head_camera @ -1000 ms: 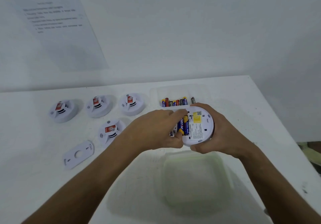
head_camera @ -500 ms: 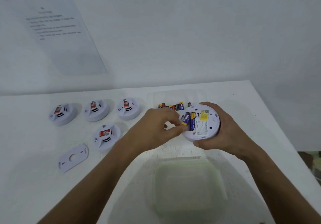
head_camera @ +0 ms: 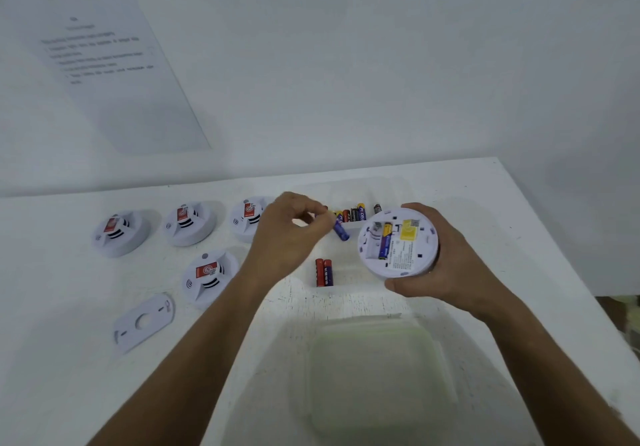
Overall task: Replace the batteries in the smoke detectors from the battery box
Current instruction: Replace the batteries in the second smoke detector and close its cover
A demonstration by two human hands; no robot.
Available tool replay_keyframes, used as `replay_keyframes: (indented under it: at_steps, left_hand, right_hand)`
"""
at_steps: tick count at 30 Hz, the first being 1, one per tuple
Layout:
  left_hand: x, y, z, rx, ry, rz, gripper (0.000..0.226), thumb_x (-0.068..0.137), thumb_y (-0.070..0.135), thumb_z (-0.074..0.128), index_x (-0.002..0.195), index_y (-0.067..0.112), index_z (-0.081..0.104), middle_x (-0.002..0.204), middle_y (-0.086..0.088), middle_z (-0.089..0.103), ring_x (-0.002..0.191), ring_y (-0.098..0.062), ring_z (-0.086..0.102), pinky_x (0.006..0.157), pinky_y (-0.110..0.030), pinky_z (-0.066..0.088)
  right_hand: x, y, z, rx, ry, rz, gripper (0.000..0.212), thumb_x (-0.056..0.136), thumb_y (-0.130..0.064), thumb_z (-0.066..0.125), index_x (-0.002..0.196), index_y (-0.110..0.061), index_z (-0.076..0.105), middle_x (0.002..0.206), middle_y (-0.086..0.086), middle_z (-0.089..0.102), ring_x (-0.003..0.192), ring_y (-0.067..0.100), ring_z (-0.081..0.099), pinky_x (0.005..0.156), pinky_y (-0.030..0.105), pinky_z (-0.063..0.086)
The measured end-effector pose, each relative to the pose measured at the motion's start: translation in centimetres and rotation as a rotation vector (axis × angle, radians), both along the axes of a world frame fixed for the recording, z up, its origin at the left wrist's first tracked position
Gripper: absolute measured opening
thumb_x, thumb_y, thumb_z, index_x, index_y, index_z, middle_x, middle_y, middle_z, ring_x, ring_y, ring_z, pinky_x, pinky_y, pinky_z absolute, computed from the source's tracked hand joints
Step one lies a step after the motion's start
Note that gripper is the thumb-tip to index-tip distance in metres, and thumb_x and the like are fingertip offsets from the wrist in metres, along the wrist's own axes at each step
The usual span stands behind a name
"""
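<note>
Left hand: left hand [head_camera: 289, 234] is raised above the table [head_camera: 52, 359], its fingers curled, and it pinches one blue battery [head_camera: 340, 230] at the upper end between fingertips and thumb.
Blue battery: its long axis is tilted, the free end points down and to the right, toward the open detector; it hangs in the air, just left of the detector and in front of the battery box, touching neither.
Right hand: right hand [head_camera: 450, 265] grips the open smoke detector [head_camera: 398, 243] from the right side, the fingers wrap around the far rim and the thumb lies at the near rim.
Open smoke detector: it is held above the table with the back side facing the camera, tilted a little; the battery bay is at its left part. One blue and yellow battery lies in the right slot, long axis running from far to near; the left slot beside it shows bare.
Label: a yellow sticker and a printed white label are on the back, right of the bay.
Other smoke detectors: three [head_camera: 121, 232] stand in a row at the far left, one more [head_camera: 209, 277] is nearer, all face up with red stickers.
Mounting plate: flat white plate [head_camera: 143, 322] lies near the front left.
Battery box: clear box [head_camera: 353, 215] at the far side, behind the hands, with batteries standing in a row.
Loose batteries: red pair [head_camera: 323, 272] lies side by side between the two hands, long axes far to near.
Lid: translucent lid [head_camera: 377, 376] lies near the front edge.
</note>
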State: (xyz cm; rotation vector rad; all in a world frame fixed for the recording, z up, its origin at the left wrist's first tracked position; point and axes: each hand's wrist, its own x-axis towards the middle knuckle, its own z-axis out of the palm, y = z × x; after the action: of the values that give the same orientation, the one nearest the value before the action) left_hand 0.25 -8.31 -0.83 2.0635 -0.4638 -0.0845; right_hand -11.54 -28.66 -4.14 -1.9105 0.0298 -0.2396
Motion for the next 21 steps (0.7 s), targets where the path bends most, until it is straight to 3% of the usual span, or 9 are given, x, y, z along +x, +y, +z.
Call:
replay_keyframes:
  at_steps: [3,6,9,11,15,18,21]
  left_hand:
    - [1.3,0.9,-1.5,0.306,0.027,-0.055,0.006,0.083,0.035,0.071,0.08,0.031,0.068,0.109,0.007,0.05,0.096,-0.001,0.049,0.076,-0.008,0.033]
    - [1.5,1.0,-3.1,0.435,0.098,-0.132,0.006,0.082,0.036,0.07,0.083,0.031,0.072,0.113,0.0,0.05,0.109,-0.012,0.048,0.09,-0.024,0.04]
    - [1.6,0.6,-3.7,0.479,0.157,-0.191,0.017,0.085,0.033,0.067,0.091,0.021,0.078,0.093,0.002,0.062,0.092,-0.015,0.059,0.07,-0.02,0.043]
    - [1.6,0.3,-3.7,0.498,0.229,-0.228,0.02,0.087,0.03,0.065,0.097,0.018,0.078,0.091,0.01,0.066,0.079,-0.005,0.059,0.063,-0.014,0.04]
    - [2.2,-0.3,-4.2,0.536,0.303,-0.236,0.021,0.088,0.03,0.064,0.101,0.019,0.077,0.105,0.007,0.072,0.09,-0.009,0.063,0.075,-0.021,0.047]
    - [2.3,-0.6,-4.9,0.542,0.261,-0.196,0.02,0.086,0.035,0.066,0.098,0.025,0.078,0.107,0.006,0.071,0.094,-0.014,0.063,0.087,-0.036,0.053]
    - [2.0,-0.9,-5.3,0.586,0.178,-0.129,0.017,0.086,0.038,0.066,0.097,0.03,0.076,0.117,0.001,0.059,0.109,-0.022,0.054,0.096,-0.045,0.046]
  right_hand:
    - [-0.2,-0.5,-0.1,-0.026,0.017,-0.022,0.085,0.051,-0.015,0.087,0.123,-0.035,0.047,0.109,-0.032,0.06,0.104,-0.007,0.059,0.079,0.006,0.048]
    - [-0.2,-0.4,-0.5,-0.034,0.047,-0.021,0.086,0.05,-0.019,0.088,0.123,-0.037,0.046,0.112,-0.028,0.06,0.106,-0.004,0.059,0.081,0.007,0.049]
    - [-0.1,0.1,-1.1,-0.02,0.064,-0.021,0.088,0.05,-0.019,0.088,0.126,-0.035,0.047,0.113,-0.026,0.061,0.108,-0.001,0.059,0.083,0.01,0.05]
    - [-0.2,0.2,-1.5,-0.012,0.065,-0.02,0.09,0.051,-0.018,0.088,0.13,-0.031,0.047,0.114,-0.025,0.061,0.11,0.0,0.059,0.083,0.01,0.05]
    - [-0.3,0.2,-1.8,-0.017,0.063,-0.019,0.091,0.051,-0.018,0.088,0.131,-0.03,0.046,0.115,-0.027,0.06,0.112,-0.002,0.058,0.084,0.008,0.049]
    - [-0.2,0.3,-1.8,-0.033,0.075,-0.012,0.09,0.051,-0.02,0.088,0.129,-0.034,0.045,0.116,-0.03,0.058,0.114,-0.003,0.056,0.084,0.007,0.048]
    - [-0.1,0.3,-1.8,-0.037,0.081,-0.004,0.092,0.05,-0.02,0.088,0.13,-0.032,0.044,0.116,-0.029,0.059,0.114,-0.002,0.056,0.085,0.008,0.049]
